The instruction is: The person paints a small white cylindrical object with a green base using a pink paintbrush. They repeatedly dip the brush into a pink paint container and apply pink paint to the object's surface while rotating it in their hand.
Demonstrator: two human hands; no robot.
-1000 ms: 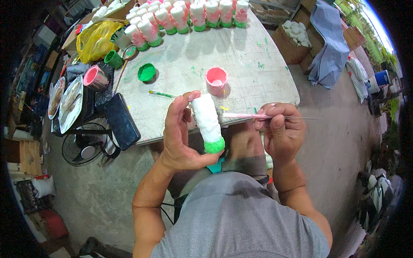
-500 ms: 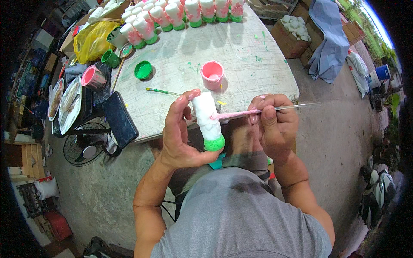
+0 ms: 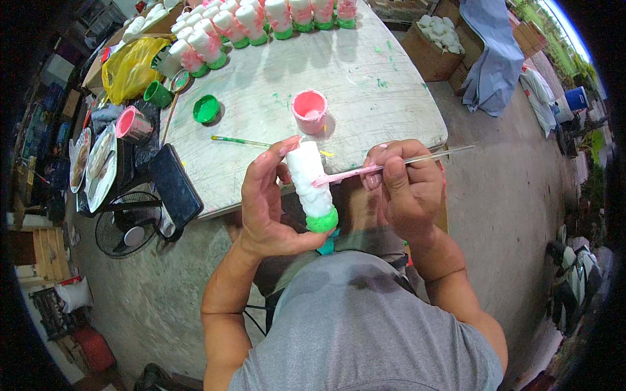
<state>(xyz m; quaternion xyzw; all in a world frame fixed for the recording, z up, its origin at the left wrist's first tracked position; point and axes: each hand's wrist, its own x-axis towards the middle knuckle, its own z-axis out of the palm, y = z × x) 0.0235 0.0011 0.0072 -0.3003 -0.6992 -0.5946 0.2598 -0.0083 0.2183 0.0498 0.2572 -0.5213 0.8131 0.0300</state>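
Note:
My left hand (image 3: 267,208) holds a white cylindrical figure (image 3: 306,173) by its two ends, fingertips at the top and thumb under the green base. The figure looks like a candle with raised shapes around its side and tilts slightly. In my right hand (image 3: 407,182) a thin paintbrush (image 3: 352,174) is pinched, its handle pointing right. Its pink tip touches the raised part of the figure, where a small pink patch shows. Beyond the figure stands a pink paint cup (image 3: 308,112) on the table.
Rows of similar white, pink and green figures (image 3: 279,19) stand at the table's far side. Leftward are a green paint lid (image 3: 206,109), a second brush (image 3: 240,141), a pink cup (image 3: 133,124), a phone (image 3: 176,186) and a yellow bag (image 3: 135,68). A fan (image 3: 128,225) stands below.
The brush tip has shifted slightly left and down over the raised part of the figure, and my right hand has moved a little left. My left hand still holds the figure.

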